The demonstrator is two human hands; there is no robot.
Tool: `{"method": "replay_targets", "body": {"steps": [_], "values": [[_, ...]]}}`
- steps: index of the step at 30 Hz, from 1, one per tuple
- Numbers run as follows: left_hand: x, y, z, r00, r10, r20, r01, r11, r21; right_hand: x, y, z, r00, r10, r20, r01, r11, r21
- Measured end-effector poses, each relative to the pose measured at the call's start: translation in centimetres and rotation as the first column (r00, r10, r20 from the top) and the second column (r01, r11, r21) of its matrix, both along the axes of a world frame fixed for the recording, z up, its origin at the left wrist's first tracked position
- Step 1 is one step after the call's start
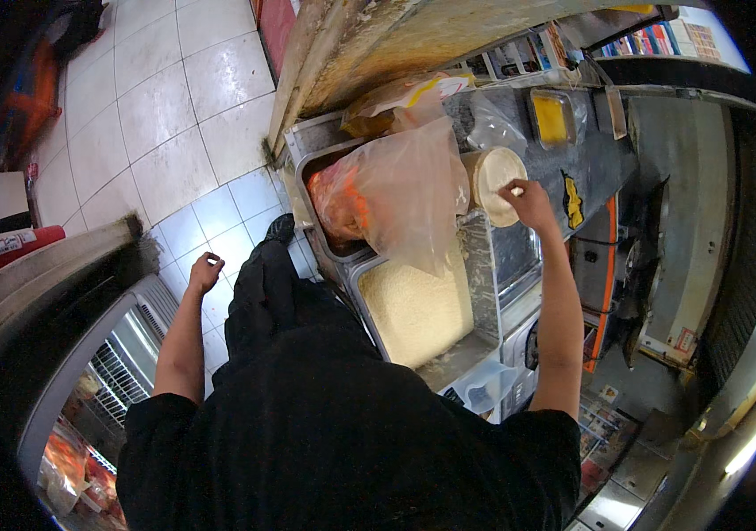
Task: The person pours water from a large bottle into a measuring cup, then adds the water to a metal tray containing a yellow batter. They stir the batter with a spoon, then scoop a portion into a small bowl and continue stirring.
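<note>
Over a round, cream-coloured tub (499, 166) with a pale top, my right hand (528, 203) has its thumb and fingertips drawn together. A small white patch shows at the fingertips; I cannot tell whether it is something held. My left hand (205, 272) hangs at my side above the tiled floor, fingers curled, with nothing visible in it. Before me a metal pan of pale crumbs (411, 312) adjoins a deeper pan (338, 249) holding a clear plastic bag (404, 186) with orange-red contents. The bag's loose top drapes over the crumb pan's edge.
An open-topped chiller (142, 312) with wire racks and bagged food is at left, near a red fire extinguisher (16, 251). On the dark counter are a tray with yellow contents (552, 118) and a black-and-yellow item (572, 202). A clear plastic container (484, 385) sits near my right elbow.
</note>
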State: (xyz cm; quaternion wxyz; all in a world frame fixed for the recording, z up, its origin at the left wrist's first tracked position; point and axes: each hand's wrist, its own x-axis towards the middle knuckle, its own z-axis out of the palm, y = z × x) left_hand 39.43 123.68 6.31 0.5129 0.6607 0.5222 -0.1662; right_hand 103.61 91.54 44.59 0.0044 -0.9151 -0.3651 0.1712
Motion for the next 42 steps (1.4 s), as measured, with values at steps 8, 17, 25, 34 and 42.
{"method": "replay_targets", "body": {"steps": [8, 17, 25, 34, 42], "values": [[0.1, -0.2, 0.6, 0.997, 0.048, 0.053, -0.048, 0.999, 0.003, -1.8, 2.4, 0.0, 0.888, -0.038, 0.458, 0.150, 0.966, -0.211], [0.9, 0.0, 0.6, 0.994, 0.101, 0.045, -0.099, 0.995, -0.033, -1.9, 0.5, 6.1, 0.975, 0.046, 0.219, 0.011, 0.968, -0.251], [0.5, -0.2, -0.7, 0.999, 0.030, 0.022, -0.029, 0.999, -0.029, -5.7, -0.7, 14.7, 0.878, -0.046, 0.477, 0.107, 0.989, -0.101], [2.9, 0.6, -0.3, 0.994, -0.041, 0.103, 0.040, 0.999, 0.014, -7.3, -4.7, 3.1, 0.853, -0.264, 0.450, 0.285, 0.958, 0.022], [1.9, 2.1, -1.8, 0.978, -0.080, 0.191, 0.076, 0.997, 0.027, -8.9, -1.6, -2.9, 0.809, -0.500, 0.307, 0.466, 0.866, 0.182]]}}
